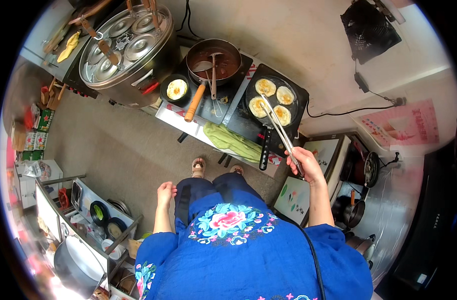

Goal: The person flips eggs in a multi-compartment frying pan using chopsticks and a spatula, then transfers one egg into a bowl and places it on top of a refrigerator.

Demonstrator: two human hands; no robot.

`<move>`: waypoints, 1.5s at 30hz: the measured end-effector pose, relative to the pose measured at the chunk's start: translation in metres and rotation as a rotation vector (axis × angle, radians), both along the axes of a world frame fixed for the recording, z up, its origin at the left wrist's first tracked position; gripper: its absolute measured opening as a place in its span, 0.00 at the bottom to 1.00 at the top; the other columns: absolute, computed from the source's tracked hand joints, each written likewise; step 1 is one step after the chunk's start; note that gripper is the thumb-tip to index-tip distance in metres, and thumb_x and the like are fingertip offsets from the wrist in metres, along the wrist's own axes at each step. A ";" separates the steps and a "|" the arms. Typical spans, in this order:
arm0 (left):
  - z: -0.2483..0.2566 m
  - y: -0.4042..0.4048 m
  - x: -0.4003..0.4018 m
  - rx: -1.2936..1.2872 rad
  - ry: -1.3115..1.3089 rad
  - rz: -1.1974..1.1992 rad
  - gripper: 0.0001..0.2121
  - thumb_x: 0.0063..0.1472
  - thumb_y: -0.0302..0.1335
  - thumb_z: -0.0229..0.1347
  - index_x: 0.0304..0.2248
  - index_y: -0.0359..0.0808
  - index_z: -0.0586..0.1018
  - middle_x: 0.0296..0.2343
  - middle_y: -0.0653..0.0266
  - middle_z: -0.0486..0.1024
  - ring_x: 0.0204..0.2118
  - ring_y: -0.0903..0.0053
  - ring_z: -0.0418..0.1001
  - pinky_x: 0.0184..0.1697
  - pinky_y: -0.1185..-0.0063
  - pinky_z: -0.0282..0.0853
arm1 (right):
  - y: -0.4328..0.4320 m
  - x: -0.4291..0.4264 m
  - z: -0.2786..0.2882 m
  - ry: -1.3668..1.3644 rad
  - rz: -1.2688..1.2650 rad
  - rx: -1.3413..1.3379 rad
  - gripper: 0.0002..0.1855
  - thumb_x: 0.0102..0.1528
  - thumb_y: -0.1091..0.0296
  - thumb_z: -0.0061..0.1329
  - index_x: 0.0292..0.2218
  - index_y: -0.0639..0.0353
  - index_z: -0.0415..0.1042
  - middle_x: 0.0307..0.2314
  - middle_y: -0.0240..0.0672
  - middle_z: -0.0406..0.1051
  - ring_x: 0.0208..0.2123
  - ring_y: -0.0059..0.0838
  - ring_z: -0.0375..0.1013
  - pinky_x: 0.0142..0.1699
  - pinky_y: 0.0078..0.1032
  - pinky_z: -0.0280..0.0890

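Note:
My right hand (305,163) is closed around metal tongs (280,129), whose tips lie over the left side of a round black pan (276,98). Several fried eggs (282,114) lie in that pan, which rests on a black cooktop and has a black handle. My left hand (166,194) hangs beside my left thigh with its fingers curled, and nothing can be seen in it. Left of the eggs, a saucepan (226,50) with a wooden handle holds dark red-brown food, a ladle and another utensil. A small black pan (176,88) beside it holds one egg.
A green cloth (232,142) hangs over the table's front edge. A large steel pot (127,52) with several round lids stands at the upper left. Pans (353,213) hang at the right. A shelf rack (101,221) with bowls and a bucket (78,266) is at the lower left.

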State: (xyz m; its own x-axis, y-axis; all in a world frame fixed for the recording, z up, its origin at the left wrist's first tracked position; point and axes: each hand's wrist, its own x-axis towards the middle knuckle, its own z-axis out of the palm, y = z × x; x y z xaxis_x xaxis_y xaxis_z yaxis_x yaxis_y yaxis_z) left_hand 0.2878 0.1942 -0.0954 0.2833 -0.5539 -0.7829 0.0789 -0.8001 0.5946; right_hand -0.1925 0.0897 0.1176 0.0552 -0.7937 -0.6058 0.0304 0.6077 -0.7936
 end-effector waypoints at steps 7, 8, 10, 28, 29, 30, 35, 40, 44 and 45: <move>0.147 -0.073 -0.107 -0.343 0.662 -0.688 0.30 0.54 0.36 0.56 0.54 0.35 0.59 0.49 0.57 0.62 0.53 0.73 0.59 0.54 0.76 0.55 | 0.009 0.088 0.020 -0.230 0.352 -0.025 0.18 0.56 0.60 0.42 0.43 0.64 0.64 0.24 0.30 0.69 0.19 0.14 0.63 0.21 0.13 0.59; 0.160 -0.075 -0.120 -0.402 0.788 -0.644 0.33 0.54 0.37 0.56 0.55 0.34 0.56 0.50 0.57 0.60 0.54 0.72 0.57 0.55 0.76 0.53 | 0.010 0.109 0.019 -0.174 0.411 -0.025 0.17 0.56 0.60 0.42 0.43 0.62 0.64 0.24 0.29 0.68 0.20 0.13 0.63 0.22 0.12 0.59; 0.172 -0.070 -0.139 -0.401 0.940 -0.403 0.34 0.53 0.39 0.56 0.54 0.33 0.56 0.49 0.56 0.61 0.53 0.72 0.58 0.56 0.75 0.53 | 0.018 0.146 0.001 -0.171 0.519 -0.259 0.19 0.55 0.59 0.44 0.44 0.62 0.64 0.29 0.33 0.69 0.27 0.18 0.68 0.30 0.17 0.63; 0.144 -0.010 -0.071 -0.288 0.461 0.463 0.08 0.57 0.33 0.51 0.27 0.37 0.70 0.20 0.67 0.69 0.27 0.76 0.70 0.34 0.76 0.68 | 0.029 0.059 -0.191 1.140 0.464 -0.903 0.23 0.47 0.73 0.42 0.46 0.62 0.61 0.46 0.44 0.58 0.49 0.43 0.57 0.51 0.37 0.56; 0.139 0.009 -0.063 -0.270 0.455 0.499 0.09 0.57 0.34 0.51 0.26 0.38 0.70 0.20 0.67 0.69 0.27 0.76 0.70 0.33 0.76 0.67 | 0.029 0.057 -0.208 1.169 0.500 -0.861 0.26 0.48 0.74 0.41 0.50 0.62 0.57 0.50 0.46 0.54 0.52 0.43 0.54 0.54 0.37 0.52; 0.131 0.028 -0.056 -0.270 0.419 0.566 0.09 0.57 0.35 0.51 0.27 0.37 0.71 0.19 0.68 0.69 0.25 0.76 0.69 0.31 0.76 0.67 | 0.029 0.057 -0.230 1.108 0.447 -0.866 0.26 0.46 0.74 0.41 0.49 0.63 0.57 0.47 0.48 0.56 0.50 0.45 0.55 0.53 0.37 0.52; 0.153 0.066 -0.034 -0.245 0.311 0.622 0.10 0.56 0.36 0.53 0.25 0.36 0.73 0.20 0.63 0.73 0.24 0.73 0.72 0.29 0.74 0.69 | 0.030 0.038 -0.270 0.927 0.352 -0.878 0.26 0.43 0.74 0.48 0.44 0.70 0.59 0.38 0.53 0.59 0.41 0.52 0.57 0.45 0.42 0.52; 0.125 0.139 0.024 -0.294 0.382 0.960 0.08 0.55 0.32 0.54 0.27 0.36 0.72 0.20 0.64 0.70 0.25 0.71 0.72 0.30 0.72 0.70 | 0.038 0.038 -0.242 1.024 0.648 -0.956 0.28 0.47 0.69 0.48 0.47 0.71 0.54 0.40 0.56 0.56 0.42 0.55 0.55 0.48 0.40 0.52; 0.109 0.157 0.102 -0.369 0.336 1.177 0.08 0.54 0.31 0.54 0.25 0.36 0.70 0.19 0.63 0.69 0.24 0.70 0.71 0.29 0.71 0.71 | 0.046 0.055 -0.209 1.075 0.692 -0.799 0.29 0.46 0.69 0.48 0.48 0.70 0.54 0.42 0.56 0.56 0.44 0.55 0.58 0.47 0.39 0.55; 0.110 0.162 0.129 -0.380 0.317 1.227 0.09 0.54 0.31 0.54 0.25 0.35 0.69 0.19 0.63 0.69 0.23 0.70 0.71 0.28 0.72 0.71 | 0.051 0.061 -0.204 1.159 0.713 -0.760 0.29 0.46 0.70 0.47 0.48 0.69 0.54 0.42 0.55 0.57 0.44 0.54 0.58 0.47 0.39 0.56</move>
